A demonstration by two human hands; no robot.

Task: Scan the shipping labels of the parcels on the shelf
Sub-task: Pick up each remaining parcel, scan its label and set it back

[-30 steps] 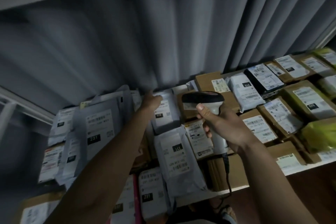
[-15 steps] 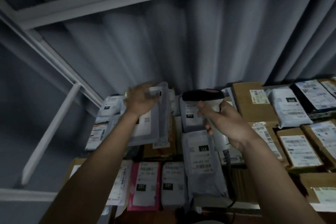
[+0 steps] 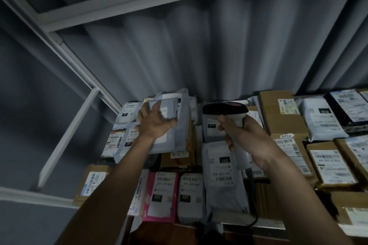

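We see the shelf [image 3: 249,225] packed with labelled parcels. Our left hand [image 3: 154,123] lies spread-fingered on a grey mailer [image 3: 179,125] at the shelf's back left; our right hand [image 3: 241,135] clasps the scanner [image 3: 225,110] above the middle parcels. A grey curtain [image 3: 199,49] hangs behind the shelf.

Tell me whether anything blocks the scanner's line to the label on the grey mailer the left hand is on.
The left hand itself does: its spread fingers lie across the grey mailer, covering much of the label. The scanner, in the right hand, is beside it, otherwise unobstructed.
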